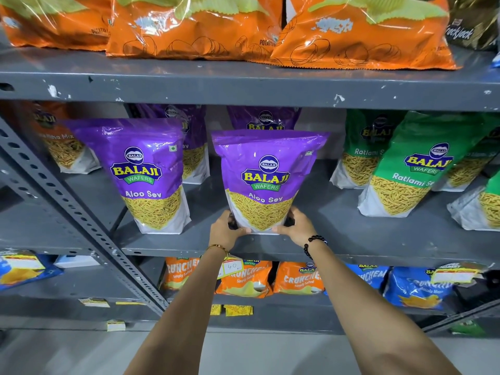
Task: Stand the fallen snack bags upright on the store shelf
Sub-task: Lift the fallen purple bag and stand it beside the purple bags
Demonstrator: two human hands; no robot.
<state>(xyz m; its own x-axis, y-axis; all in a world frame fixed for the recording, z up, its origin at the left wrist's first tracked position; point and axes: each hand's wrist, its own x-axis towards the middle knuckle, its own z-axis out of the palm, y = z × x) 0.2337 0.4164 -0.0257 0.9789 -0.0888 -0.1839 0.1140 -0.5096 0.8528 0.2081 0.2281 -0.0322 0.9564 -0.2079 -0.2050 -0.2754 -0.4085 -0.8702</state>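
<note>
A purple Aloo Sev bag (266, 177) stands upright near the front of the grey middle shelf (351, 239). My left hand (226, 230) grips its lower left corner and my right hand (296, 224) grips its lower right corner. A second purple Aloo Sev bag (146, 171) stands upright to the left, apart from my hands. Two more purple bags (265, 119) stand behind, partly hidden.
Green Ratlami Sev bags (408, 166) lean at the right of the same shelf. An orange-topped bag (62, 142) stands at the far left. Orange chip bags (194, 25) fill the shelf above; orange and blue Crunchem bags (246, 277) sit below. A slanted perforated steel brace (81, 217) crosses the left.
</note>
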